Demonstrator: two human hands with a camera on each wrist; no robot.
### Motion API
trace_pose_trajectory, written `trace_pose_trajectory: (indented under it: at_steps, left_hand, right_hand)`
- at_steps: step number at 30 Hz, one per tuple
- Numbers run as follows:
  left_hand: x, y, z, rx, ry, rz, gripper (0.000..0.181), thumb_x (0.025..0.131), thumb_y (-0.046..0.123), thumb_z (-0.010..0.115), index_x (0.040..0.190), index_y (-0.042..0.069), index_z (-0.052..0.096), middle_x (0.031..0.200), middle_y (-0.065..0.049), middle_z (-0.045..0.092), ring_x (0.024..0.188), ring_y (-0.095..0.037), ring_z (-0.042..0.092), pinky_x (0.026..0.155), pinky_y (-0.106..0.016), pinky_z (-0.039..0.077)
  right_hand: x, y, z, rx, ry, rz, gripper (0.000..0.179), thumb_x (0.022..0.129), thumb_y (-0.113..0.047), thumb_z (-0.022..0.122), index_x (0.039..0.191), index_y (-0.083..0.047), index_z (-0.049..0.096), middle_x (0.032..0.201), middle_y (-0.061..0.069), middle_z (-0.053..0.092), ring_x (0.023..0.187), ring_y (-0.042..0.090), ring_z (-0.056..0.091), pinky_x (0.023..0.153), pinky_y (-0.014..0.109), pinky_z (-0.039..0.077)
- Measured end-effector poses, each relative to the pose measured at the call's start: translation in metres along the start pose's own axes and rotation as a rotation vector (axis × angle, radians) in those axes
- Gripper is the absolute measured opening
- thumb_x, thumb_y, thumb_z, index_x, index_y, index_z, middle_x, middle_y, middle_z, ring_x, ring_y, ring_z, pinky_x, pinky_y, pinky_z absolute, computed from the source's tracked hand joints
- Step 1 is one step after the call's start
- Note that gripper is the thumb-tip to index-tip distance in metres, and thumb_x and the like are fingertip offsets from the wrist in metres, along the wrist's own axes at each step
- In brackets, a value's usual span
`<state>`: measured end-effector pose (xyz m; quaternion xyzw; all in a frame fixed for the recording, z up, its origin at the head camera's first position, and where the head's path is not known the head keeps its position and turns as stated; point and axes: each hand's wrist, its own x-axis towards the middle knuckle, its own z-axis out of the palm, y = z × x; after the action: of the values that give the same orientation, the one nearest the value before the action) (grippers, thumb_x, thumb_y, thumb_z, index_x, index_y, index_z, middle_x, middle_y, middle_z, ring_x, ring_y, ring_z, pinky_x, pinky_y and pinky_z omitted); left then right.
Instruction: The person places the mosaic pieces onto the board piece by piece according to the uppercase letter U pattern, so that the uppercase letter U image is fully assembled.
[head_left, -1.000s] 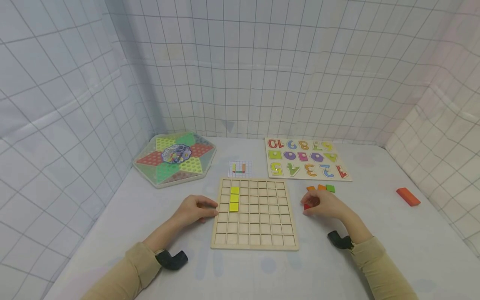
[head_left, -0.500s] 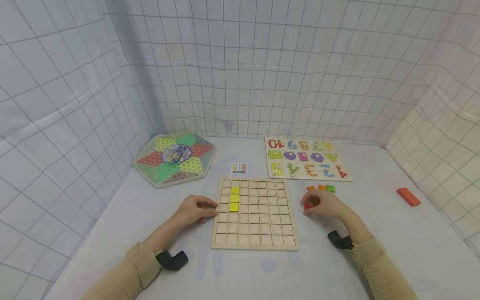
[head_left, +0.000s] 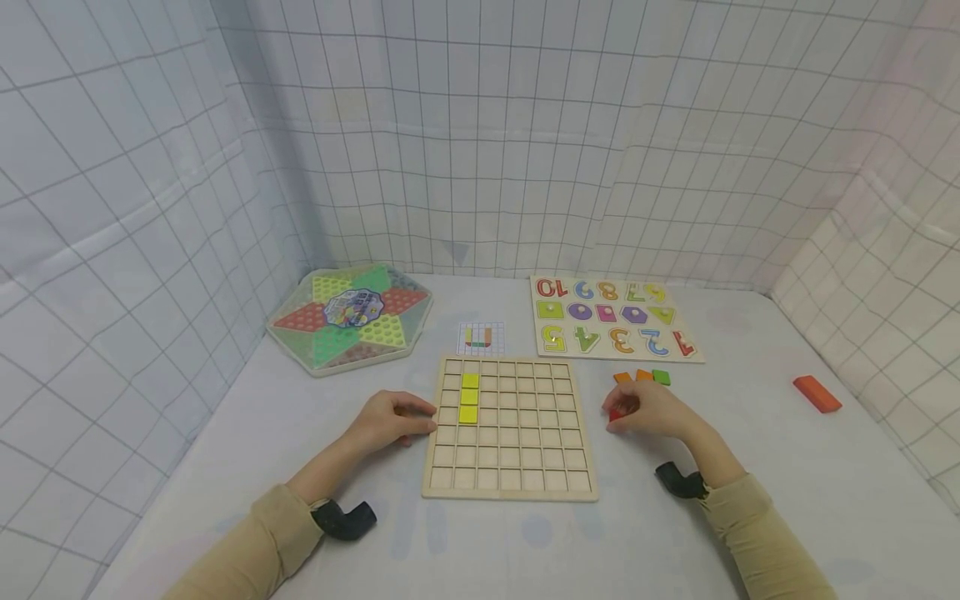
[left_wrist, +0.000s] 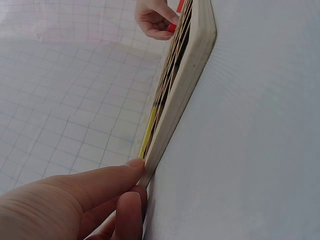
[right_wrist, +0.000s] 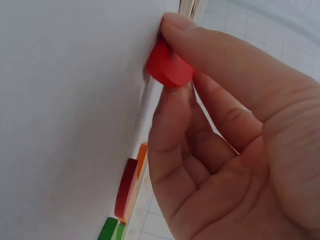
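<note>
In the head view, a wooden board (head_left: 509, 437) full of little squares lies flat on the white tabletop (head_left: 540, 554). Three yellow tiles (head_left: 468, 397) sit one after another in the second line of squares from the board's left edge. The left hand (head_left: 386, 419) touches that left edge. The right hand (head_left: 651, 408) is just off the board's right edge, and its grip pinches a small red tile (head_left: 615, 414). Two orange tiles (head_left: 643, 375) and a green tile (head_left: 661, 377) lie past the hand, near the board's far right corner. Just past the board's far edge is a little picture card (head_left: 482, 337). A star game (head_left: 352, 310) is past the board's far left corner, and a number puzzle (head_left: 618, 326) is past its far right side. A red-orange block (head_left: 817, 393) lies well to the right of the board. In the left wrist view, the left thumb and fingertips touch the board's edge, but I can't tell if the grip squeezes it. In the right wrist view, the red tile is between the right thumb and a finger, beside the board.
</note>
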<state>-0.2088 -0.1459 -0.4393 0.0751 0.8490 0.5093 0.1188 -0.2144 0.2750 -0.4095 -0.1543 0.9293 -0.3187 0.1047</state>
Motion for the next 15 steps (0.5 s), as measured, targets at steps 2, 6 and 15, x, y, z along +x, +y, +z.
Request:
trace_pose_trajectory:
  at_steps: [2, 6, 15]
  left_hand:
    - [0.0002, -0.0001, 0.0001, 0.000, -0.001, -0.002, 0.029, 0.076, 0.023, 0.079, 0.099, 0.007, 0.073, 0.073, -0.002, 0.065, 0.057, -0.014, 0.055, 0.053, -0.030, 0.049]
    - [0.0007, -0.0005, 0.0000, 0.005, -0.001, -0.003, 0.029, 0.076, 0.024, 0.079, 0.100, 0.008, 0.073, 0.072, -0.002, 0.065, 0.057, -0.015, 0.055, 0.053, -0.030, 0.049]
    - [0.0015, -0.0016, -0.0006, -0.003, -0.008, 0.017, 0.030, 0.076, 0.024, 0.079, 0.100, 0.007, 0.072, 0.071, -0.002, 0.066, 0.056, -0.015, 0.056, 0.053, -0.031, 0.049]
  right_hand:
    - [-0.0003, -0.0005, -0.0002, 0.002, -0.004, -0.004, 0.022, 0.073, -0.014, 0.080, 0.089, -0.010, 0.066, 0.075, -0.001, 0.056, 0.072, 0.017, 0.051, 0.064, 0.029, 0.045]
    - [-0.0007, -0.0008, -0.0002, 0.008, -0.014, -0.018, 0.020, 0.074, -0.014, 0.080, 0.088, -0.010, 0.065, 0.075, -0.002, 0.057, 0.070, 0.016, 0.051, 0.062, 0.027, 0.044]
    - [-0.0010, -0.0093, -0.0040, 0.006, -0.004, -0.107, 0.014, 0.077, -0.018, 0.078, 0.085, -0.016, 0.068, 0.074, -0.006, 0.060, 0.068, 0.013, 0.052, 0.061, 0.025, 0.045]
